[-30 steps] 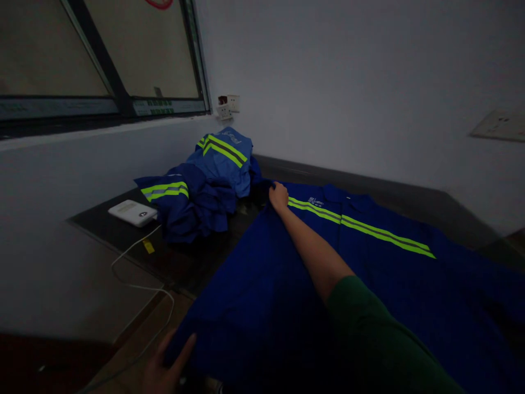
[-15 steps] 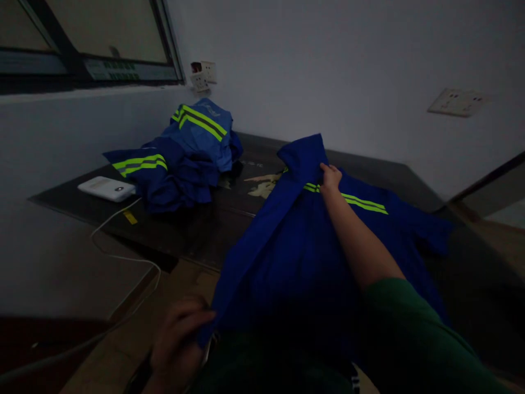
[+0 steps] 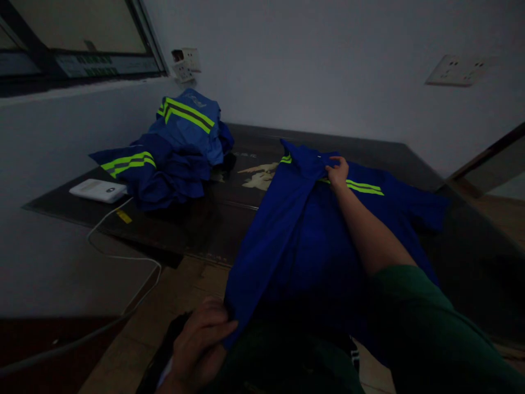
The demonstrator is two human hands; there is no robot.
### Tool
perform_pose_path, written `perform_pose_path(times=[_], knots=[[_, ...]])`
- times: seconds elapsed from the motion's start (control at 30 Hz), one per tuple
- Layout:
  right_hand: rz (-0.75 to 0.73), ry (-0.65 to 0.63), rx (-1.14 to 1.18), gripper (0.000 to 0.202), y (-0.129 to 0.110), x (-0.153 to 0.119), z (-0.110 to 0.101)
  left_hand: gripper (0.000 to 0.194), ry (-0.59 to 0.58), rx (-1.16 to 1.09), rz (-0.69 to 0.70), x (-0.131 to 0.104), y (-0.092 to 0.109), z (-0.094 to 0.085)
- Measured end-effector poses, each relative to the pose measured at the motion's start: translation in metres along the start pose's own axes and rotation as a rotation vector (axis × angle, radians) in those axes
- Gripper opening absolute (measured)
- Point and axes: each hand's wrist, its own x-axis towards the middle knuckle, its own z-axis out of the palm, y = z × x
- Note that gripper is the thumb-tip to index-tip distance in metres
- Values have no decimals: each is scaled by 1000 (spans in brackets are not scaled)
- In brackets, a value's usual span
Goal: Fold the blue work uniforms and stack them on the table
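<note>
A dark blue work shirt (image 3: 311, 246) with yellow-green reflective stripes lies spread over the dark table, its lower end hanging over the near edge toward me. My left hand (image 3: 205, 334) pinches the shirt's lower left edge, close to my body. Up by the collar, my right hand (image 3: 338, 172) grips the cloth between thumb and fingers. The left front panel is folded inward in a long slanting flap. One short sleeve stretches out to the right. Shadow hides the part of the shirt nearest me.
A heap of blue reflective-striped clothes (image 3: 176, 148) sits at the table's back left. Beside it lies a white device (image 3: 98, 190) with a white cable (image 3: 123, 256) trailing to the floor. Wall sockets (image 3: 455, 71) and a window (image 3: 86, 38) are behind the dark table (image 3: 192, 224).
The collar end, raised before, now lies lower and flatter on the table. My right hand has shifted slightly at the collar. My left hand has moved right with the shirt's edge.
</note>
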Motion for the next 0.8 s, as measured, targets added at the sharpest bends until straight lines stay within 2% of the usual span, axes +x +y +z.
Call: perform_pose_path(times=[0.17,0.33,0.47,0.6,0.7,0.8], knots=[[-40,-16,-148,26,9,1,-4,18,-190,52,161,-5,-4,24],[-101,-106,-246,29,14,-5,-9,18,-224,154,189,-26,-15,38],[-119,-183,-278,32,12,-11,-13,18,-246,173,157,-37,-19,33],[-103,-219,-265,33,13,-13,-15,18,-155,113,95,-37,-15,21],[-110,-199,-270,28,13,-11,-12,23,-95,77,52,-33,-10,12],[-129,-187,-296,24,13,-10,-9,23,-78,92,68,-27,-7,8]])
